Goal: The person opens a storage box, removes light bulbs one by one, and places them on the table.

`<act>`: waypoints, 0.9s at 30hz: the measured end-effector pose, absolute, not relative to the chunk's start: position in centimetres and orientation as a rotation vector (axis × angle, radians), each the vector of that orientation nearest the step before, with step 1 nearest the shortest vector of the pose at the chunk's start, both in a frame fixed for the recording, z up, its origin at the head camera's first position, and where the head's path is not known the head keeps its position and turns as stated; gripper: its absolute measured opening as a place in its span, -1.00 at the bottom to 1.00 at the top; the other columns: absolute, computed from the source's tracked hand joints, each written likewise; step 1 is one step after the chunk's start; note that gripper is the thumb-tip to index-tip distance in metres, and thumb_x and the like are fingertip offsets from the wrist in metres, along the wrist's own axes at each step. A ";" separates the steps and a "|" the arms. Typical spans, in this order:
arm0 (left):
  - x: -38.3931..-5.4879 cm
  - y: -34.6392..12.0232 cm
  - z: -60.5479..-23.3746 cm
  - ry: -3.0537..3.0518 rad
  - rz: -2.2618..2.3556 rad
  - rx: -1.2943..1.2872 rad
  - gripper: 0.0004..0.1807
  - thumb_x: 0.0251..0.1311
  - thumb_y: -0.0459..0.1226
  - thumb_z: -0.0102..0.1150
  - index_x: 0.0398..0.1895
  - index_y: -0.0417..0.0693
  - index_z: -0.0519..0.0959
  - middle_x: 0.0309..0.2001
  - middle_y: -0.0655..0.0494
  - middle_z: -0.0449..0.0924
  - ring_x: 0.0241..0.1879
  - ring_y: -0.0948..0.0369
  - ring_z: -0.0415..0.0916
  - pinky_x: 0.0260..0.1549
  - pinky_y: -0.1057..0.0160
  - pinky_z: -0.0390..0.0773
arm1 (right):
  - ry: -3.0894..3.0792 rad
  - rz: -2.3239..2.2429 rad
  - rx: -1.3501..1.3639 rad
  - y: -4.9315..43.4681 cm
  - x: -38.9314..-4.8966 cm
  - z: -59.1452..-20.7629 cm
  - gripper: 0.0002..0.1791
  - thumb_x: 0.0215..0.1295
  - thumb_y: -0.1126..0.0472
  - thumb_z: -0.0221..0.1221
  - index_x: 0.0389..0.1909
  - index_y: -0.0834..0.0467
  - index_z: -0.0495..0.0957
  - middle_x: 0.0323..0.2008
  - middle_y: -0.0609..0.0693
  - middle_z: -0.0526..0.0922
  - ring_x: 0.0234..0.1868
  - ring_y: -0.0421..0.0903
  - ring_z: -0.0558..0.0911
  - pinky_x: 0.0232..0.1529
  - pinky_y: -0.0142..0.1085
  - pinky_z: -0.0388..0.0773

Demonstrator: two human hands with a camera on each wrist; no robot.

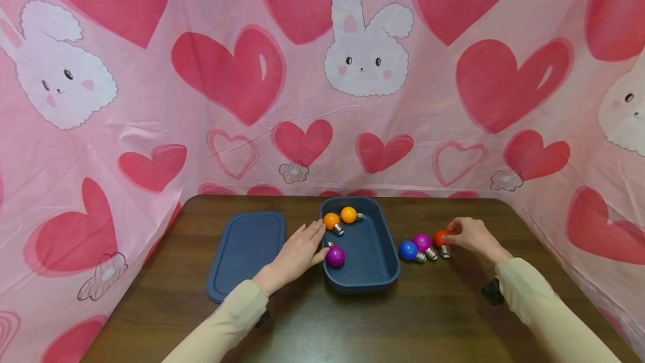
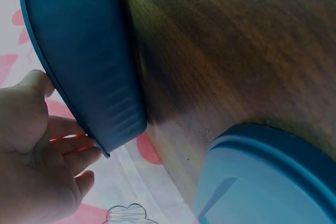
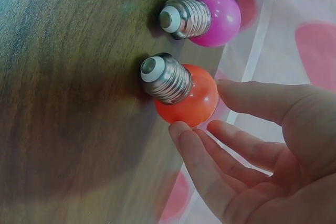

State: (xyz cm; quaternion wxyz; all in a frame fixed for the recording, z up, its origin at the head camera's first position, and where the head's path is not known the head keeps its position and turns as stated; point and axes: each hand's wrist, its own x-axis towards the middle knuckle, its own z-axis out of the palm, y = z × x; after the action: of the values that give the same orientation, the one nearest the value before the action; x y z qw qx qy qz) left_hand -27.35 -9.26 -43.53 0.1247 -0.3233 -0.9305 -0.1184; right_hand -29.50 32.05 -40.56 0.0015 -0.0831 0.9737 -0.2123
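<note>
Bulb (image 3: pixel 197 103), round, red-orange and screw-based, is pinched by the right hand (image 1: pixel 472 234) between thumb and fingertips at the right of a wood-grained brown table (image 1: pixel 353 329); the left rim of a rectangular dark-blue box (image 1: pixel 361 285) is touched by the left hand (image 1: pixel 298 251), its fingers extended.

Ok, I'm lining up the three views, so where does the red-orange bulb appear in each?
Head: the red-orange bulb is right of centre, in the lower half.
Left wrist: not in it.
Right wrist: near the centre, its metal base toward the upper left.
Shared landmark: the wooden table, visible in all three.
</note>
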 end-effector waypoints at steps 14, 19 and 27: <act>-27.5 -9.2 -43.5 -2.717 -0.337 -0.936 -0.38 0.19 -0.02 -0.03 0.20 -0.26 0.28 0.21 -0.13 0.25 0.23 0.05 0.17 0.20 0.05 0.10 | 3.039 -0.644 -0.256 32.4 -29.7 -40.4 -0.65 -0.03 0.13 0.27 -0.36 0.34 0.50 -0.47 0.07 0.55 -0.48 -0.05 0.44 -0.39 -0.14 0.47; -27.5 -9.2 -43.4 -2.702 -0.340 -0.941 -0.39 0.19 -0.04 -0.02 0.19 -0.27 0.29 0.20 -0.14 0.27 0.22 0.05 0.18 0.18 0.03 0.13 | 3.028 -0.641 -0.242 32.6 -29.7 -40.6 -0.66 -0.04 0.14 0.28 -0.36 0.34 0.51 -0.47 0.06 0.55 -0.48 -0.06 0.43 -0.41 -0.15 0.47; -27.4 -9.2 -43.5 -2.709 -0.320 -0.930 -0.39 0.20 -0.03 -0.04 0.20 -0.26 0.28 0.21 -0.12 0.26 0.24 0.09 0.15 0.18 0.04 0.13 | 3.037 -0.599 -0.256 32.8 -29.9 -40.7 -0.68 -0.05 0.18 0.27 -0.36 0.36 0.51 -0.45 0.13 0.55 -0.49 -0.04 0.45 -0.44 -0.15 0.48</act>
State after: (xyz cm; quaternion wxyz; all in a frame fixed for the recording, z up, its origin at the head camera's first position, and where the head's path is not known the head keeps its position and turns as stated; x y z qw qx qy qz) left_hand -27.44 -9.15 -43.46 0.1297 -0.3199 -0.9321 -0.1100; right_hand -29.89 32.84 -40.67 0.0178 -0.0826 0.9776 -0.1929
